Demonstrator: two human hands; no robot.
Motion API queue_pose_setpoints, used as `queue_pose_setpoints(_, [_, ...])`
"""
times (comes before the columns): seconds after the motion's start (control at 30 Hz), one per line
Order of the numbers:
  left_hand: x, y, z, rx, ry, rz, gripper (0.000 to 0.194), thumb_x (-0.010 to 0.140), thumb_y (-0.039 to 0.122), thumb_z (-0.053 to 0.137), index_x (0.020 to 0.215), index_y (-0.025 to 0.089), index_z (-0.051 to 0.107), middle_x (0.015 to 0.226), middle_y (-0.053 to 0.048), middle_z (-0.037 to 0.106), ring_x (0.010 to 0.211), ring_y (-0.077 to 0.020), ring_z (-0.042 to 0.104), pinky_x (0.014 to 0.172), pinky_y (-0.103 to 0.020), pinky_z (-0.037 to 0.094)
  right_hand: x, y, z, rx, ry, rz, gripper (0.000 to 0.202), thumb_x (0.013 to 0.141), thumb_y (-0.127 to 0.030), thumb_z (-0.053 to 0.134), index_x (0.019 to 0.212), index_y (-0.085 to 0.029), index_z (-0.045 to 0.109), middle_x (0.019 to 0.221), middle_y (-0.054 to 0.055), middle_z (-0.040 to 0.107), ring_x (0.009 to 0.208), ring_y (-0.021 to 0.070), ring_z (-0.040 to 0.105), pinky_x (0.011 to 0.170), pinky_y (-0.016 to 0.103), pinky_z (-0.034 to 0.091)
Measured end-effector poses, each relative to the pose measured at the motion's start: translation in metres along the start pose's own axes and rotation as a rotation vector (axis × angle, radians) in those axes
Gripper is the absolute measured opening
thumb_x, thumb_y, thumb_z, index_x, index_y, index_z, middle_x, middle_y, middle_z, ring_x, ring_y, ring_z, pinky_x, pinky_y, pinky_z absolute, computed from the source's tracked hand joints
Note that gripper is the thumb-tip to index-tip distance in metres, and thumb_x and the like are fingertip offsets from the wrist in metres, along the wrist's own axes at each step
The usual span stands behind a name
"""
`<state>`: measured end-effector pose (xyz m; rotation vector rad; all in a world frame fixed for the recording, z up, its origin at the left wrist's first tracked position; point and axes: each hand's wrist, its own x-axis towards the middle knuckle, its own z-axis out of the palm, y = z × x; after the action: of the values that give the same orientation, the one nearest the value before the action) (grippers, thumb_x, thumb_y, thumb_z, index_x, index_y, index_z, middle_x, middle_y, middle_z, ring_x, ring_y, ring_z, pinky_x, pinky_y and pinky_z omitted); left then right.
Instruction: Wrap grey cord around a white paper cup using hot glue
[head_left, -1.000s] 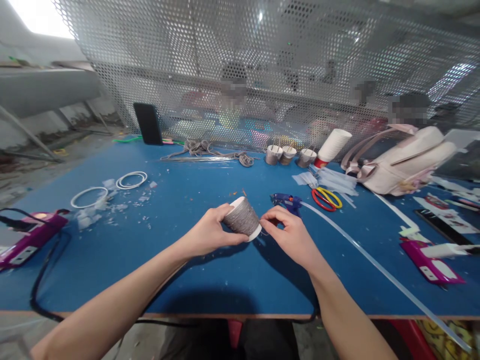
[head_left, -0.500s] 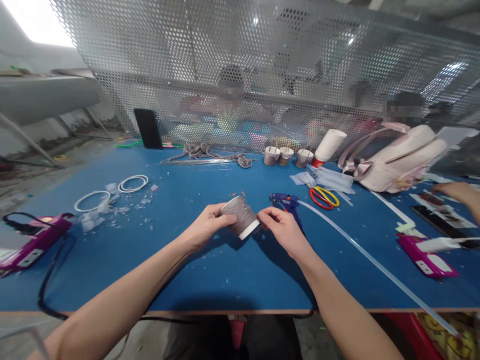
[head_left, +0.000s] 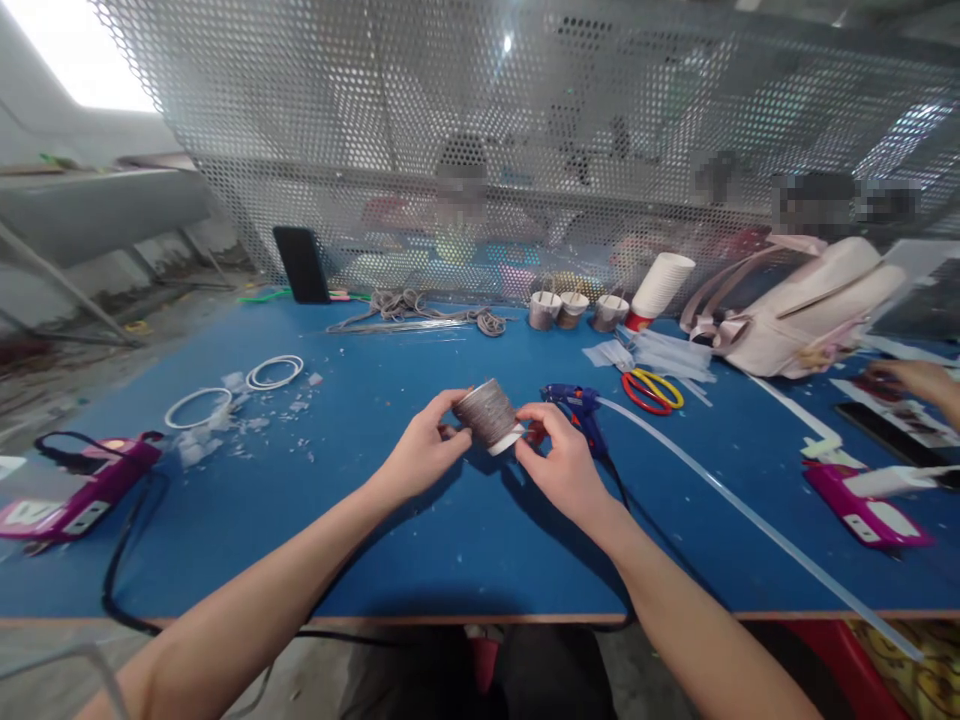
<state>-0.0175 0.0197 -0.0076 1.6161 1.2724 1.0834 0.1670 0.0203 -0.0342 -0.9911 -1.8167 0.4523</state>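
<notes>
A paper cup wrapped in grey-brown cord [head_left: 486, 412] is held tilted above the blue table, its bare white end pointing toward my right hand. My left hand [head_left: 429, 445] is closed round the cup's left side, thumb below and fingers above and behind. At the white end, the thumb and fingers of my right hand [head_left: 559, 455] close on the edge; part of their grip is hidden. Just beyond my right hand lies a blue glue gun [head_left: 574, 398], with a long translucent glue stick [head_left: 720, 488] running from its rear toward the table's front right.
Along the back stand a phone [head_left: 301, 265], bundled grey cord [head_left: 405, 303], several cord-wrapped cups [head_left: 544, 311] and stacked white cups [head_left: 662, 285]. Scissors [head_left: 649, 390] and a pink backpack [head_left: 810, 310] lie right. White rings [head_left: 274, 373] and power strips [head_left: 97, 490] lie about. Another person's hand [head_left: 915, 380] reaches in.
The cup has shifted slightly right and upward and turned a little in my left hand. My right hand's fingers have moved from beside its lower edge onto the white end.
</notes>
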Motion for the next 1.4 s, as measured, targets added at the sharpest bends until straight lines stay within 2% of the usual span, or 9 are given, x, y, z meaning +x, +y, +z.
queue_pose_setpoints(0.07, [-0.002,-0.001,0.003,-0.007,0.038,0.004,0.045,0.069,0.022,0.052,0.113,0.018,0.053,0.107,-0.004,0.060,0.056,-0.0055,0.046,0.057,-0.021,0.043,-0.002,0.002,0.002,-0.067,0.032,-0.131,0.017,0.081,-0.011,0.049,0.096,-0.019,0.055,0.095,0.009,0.061,0.077,0.0173,0.059,0.071,0.033,0.052])
queue_pose_setpoints(0.13, [-0.003,-0.001,0.005,-0.026,0.040,0.009,0.047,0.068,0.018,0.051,0.116,0.017,0.052,0.109,-0.004,0.059,0.053,-0.0035,0.044,0.055,-0.021,0.041,-0.004,0.003,0.004,-0.113,0.028,-0.186,0.018,0.084,-0.010,0.048,0.098,-0.020,0.054,0.095,0.009,0.061,0.083,0.0194,0.060,0.072,0.034,0.052])
queue_pose_setpoints(0.2, [-0.005,-0.001,0.006,-0.034,0.026,0.014,0.048,0.067,0.018,0.052,0.115,0.017,0.051,0.107,-0.004,0.060,0.058,-0.0050,0.048,0.059,-0.021,0.044,-0.006,0.003,0.005,-0.133,0.009,-0.192,0.019,0.084,-0.009,0.047,0.099,-0.020,0.053,0.096,0.009,0.061,0.086,0.0204,0.060,0.073,0.035,0.053])
queue_pose_setpoints(0.3, [-0.005,-0.002,0.007,-0.010,0.029,0.037,0.050,0.066,0.023,0.062,0.114,0.018,0.050,0.108,-0.005,0.059,0.080,-0.0120,0.058,0.070,-0.024,0.048,-0.007,0.002,0.005,-0.134,-0.010,-0.188,0.018,0.085,-0.010,0.048,0.099,-0.020,0.053,0.096,0.009,0.061,0.086,0.0206,0.061,0.072,0.035,0.053])
queue_pose_setpoints(0.4, [-0.005,-0.004,0.008,0.034,0.043,0.067,0.053,0.067,0.025,0.068,0.116,0.018,0.048,0.109,-0.006,0.058,0.091,-0.0162,0.057,0.076,-0.028,0.049,-0.006,-0.002,0.003,-0.129,0.006,-0.192,0.019,0.084,-0.008,0.048,0.098,-0.021,0.052,0.095,0.009,0.061,0.082,0.0196,0.061,0.070,0.034,0.053])
queue_pose_setpoints(0.53, [-0.005,-0.009,0.009,0.078,0.071,0.088,0.055,0.068,0.027,0.067,0.118,0.018,0.046,0.108,-0.007,0.057,0.089,-0.0169,0.057,0.078,-0.032,0.049,-0.004,-0.007,0.001,-0.140,0.032,-0.238,0.021,0.081,-0.006,0.050,0.096,-0.020,0.054,0.092,0.009,0.060,0.083,0.0200,0.060,0.070,0.034,0.054])
queue_pose_setpoints(0.7, [-0.006,-0.011,0.010,0.170,0.120,0.157,0.052,0.070,0.030,0.065,0.116,0.017,0.046,0.109,-0.008,0.055,0.090,-0.0179,0.056,0.080,-0.034,0.050,-0.004,-0.010,-0.002,-0.204,0.057,-0.312,0.012,0.088,-0.011,0.052,0.092,-0.019,0.060,0.086,0.008,0.058,0.082,0.0203,0.060,0.075,0.036,0.053])
queue_pose_setpoints(1.03, [-0.009,-0.012,0.012,0.337,0.138,0.273,0.046,0.073,0.027,0.065,0.115,0.018,0.047,0.102,-0.007,0.055,0.087,-0.0177,0.052,0.074,-0.032,0.047,-0.005,-0.011,-0.003,-0.229,0.077,-0.328,0.011,0.090,-0.012,0.053,0.086,-0.016,0.063,0.081,0.008,0.058,0.077,0.0193,0.058,0.071,0.034,0.052])
queue_pose_setpoints(1.4, [-0.010,-0.016,0.015,0.353,0.191,0.306,0.042,0.072,0.027,0.067,0.109,0.019,0.048,0.095,-0.004,0.055,0.082,-0.0167,0.052,0.069,-0.030,0.045,-0.005,-0.009,-0.001,-0.240,0.100,-0.324,0.011,0.090,-0.013,0.054,0.081,-0.019,0.058,0.078,0.006,0.057,0.076,0.0183,0.058,0.070,0.033,0.052])
